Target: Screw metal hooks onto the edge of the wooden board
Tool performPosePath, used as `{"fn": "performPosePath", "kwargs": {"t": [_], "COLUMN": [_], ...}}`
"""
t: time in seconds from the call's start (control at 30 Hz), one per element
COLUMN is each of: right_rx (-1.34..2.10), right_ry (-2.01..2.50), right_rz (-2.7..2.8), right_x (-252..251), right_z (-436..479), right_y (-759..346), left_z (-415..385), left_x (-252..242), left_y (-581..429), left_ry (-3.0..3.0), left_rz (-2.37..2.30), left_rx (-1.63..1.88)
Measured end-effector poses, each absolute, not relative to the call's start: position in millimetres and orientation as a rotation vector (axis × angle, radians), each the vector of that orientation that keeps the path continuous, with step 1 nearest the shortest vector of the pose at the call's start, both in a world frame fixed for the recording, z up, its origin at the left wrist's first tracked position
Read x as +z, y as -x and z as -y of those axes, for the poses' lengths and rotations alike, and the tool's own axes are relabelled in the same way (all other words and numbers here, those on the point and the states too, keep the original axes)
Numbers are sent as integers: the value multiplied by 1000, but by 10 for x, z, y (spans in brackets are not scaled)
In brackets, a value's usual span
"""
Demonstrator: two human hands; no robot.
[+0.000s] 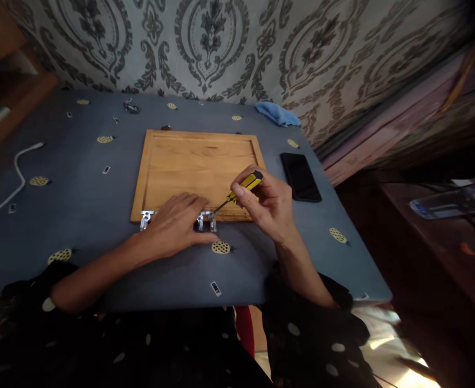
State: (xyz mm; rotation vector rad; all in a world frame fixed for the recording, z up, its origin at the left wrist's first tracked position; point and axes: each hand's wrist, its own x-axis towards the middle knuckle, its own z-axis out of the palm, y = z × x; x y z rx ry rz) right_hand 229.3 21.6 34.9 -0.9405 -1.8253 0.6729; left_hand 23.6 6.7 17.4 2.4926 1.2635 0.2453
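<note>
A wooden board lies flat on the grey-blue tablecloth. A metal bracket runs along the board's near edge. My left hand lies flat on it, fingers stretched out, pressing it down. My right hand is closed around a yellow and black screwdriver. The screwdriver's tip points down and to the left, at the bracket's right end.
A black phone lies right of the board. A blue cloth sits at the back right by the patterned wall. A white cable curls at the left. Small metal parts lie at the back.
</note>
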Motion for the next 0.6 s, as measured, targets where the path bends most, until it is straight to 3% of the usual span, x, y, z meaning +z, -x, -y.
{"fn": "performPosePath", "kwargs": {"t": [0.6], "right_rx": [614], "right_ry": [840], "right_rz": [1869], "right_x": [361], "right_z": [-202], "right_y": [-2336], "left_z": [17], "left_x": [141], "left_y": [-261], "left_ry": [-2613], "left_rz": [-1275], "left_rx": [266]}}
